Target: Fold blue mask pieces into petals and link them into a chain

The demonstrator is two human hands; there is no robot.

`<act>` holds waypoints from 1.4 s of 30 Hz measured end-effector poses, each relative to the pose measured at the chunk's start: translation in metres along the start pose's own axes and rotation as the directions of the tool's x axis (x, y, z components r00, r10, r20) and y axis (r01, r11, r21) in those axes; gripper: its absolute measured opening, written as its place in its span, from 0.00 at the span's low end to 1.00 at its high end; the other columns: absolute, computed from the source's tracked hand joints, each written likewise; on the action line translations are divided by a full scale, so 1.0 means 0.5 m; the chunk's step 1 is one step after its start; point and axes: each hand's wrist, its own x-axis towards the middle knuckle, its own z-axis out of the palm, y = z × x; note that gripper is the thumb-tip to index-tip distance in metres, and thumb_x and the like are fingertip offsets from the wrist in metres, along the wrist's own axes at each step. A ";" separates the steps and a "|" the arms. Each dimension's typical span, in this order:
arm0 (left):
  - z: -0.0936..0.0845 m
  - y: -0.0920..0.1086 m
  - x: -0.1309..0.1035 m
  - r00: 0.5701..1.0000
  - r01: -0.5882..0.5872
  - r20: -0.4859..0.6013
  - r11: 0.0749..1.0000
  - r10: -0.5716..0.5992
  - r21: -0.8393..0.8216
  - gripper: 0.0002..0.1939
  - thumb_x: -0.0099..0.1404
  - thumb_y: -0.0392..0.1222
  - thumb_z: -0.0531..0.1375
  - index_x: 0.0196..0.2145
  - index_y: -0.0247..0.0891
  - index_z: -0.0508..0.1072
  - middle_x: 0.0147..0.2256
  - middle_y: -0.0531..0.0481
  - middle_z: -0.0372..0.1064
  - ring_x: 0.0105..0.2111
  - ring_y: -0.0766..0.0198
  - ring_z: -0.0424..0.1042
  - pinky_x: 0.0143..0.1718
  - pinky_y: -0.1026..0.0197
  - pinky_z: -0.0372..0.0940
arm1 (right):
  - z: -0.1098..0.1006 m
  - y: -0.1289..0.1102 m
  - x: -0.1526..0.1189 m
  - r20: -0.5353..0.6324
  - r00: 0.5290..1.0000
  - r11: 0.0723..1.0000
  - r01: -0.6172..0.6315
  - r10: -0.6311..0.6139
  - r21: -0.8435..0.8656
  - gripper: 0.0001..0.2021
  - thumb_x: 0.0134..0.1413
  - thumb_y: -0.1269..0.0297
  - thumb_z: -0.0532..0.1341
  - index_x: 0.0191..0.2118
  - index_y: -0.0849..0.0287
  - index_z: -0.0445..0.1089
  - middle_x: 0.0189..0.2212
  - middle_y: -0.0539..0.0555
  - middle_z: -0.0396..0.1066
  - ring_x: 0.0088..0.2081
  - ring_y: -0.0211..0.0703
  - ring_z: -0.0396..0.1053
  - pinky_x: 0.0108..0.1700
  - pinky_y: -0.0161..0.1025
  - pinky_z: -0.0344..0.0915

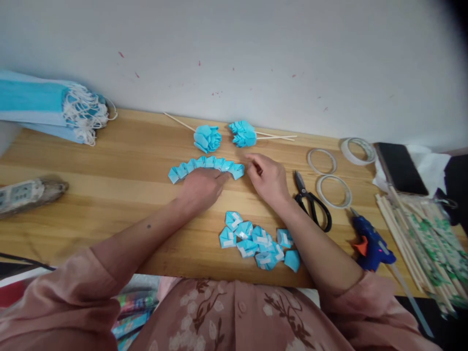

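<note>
A curved row of blue folded paper petals [197, 165] lies on the wooden table, its pieces overlapping side by side. My left hand [202, 190] rests over the row's near side, its closed fingers pressing on the petals towards the right end. Just beyond that end is my right hand [268, 178], fingers curled and thumb near the index finger; whether something small is pinched there, I cannot make out. Closer to my body lie several loose folded paper petals [246, 247], many with white tape strips on them.
Two blue paper flowers on sticks, a left one [207, 138] and a right one [243, 134], lie near the wall. Rightward are black-handled scissors [310, 200], tape rolls [334, 191], a blue glue gun [371, 243], wooden sticks [400, 239] and a phone [400, 168]. A power strip [27, 195] sits left.
</note>
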 end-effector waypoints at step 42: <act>0.006 -0.005 -0.002 1.000 0.006 -0.023 1.000 -0.005 0.007 0.20 0.68 0.32 0.52 0.53 0.40 0.76 0.37 0.44 0.78 0.35 0.57 0.75 0.32 0.59 0.62 | 0.012 0.057 0.007 -0.007 0.993 0.975 0.118 -0.118 0.187 0.24 0.54 0.79 0.51 0.46 0.56 0.80 0.44 0.56 0.76 0.48 0.46 0.73 0.53 0.45 0.69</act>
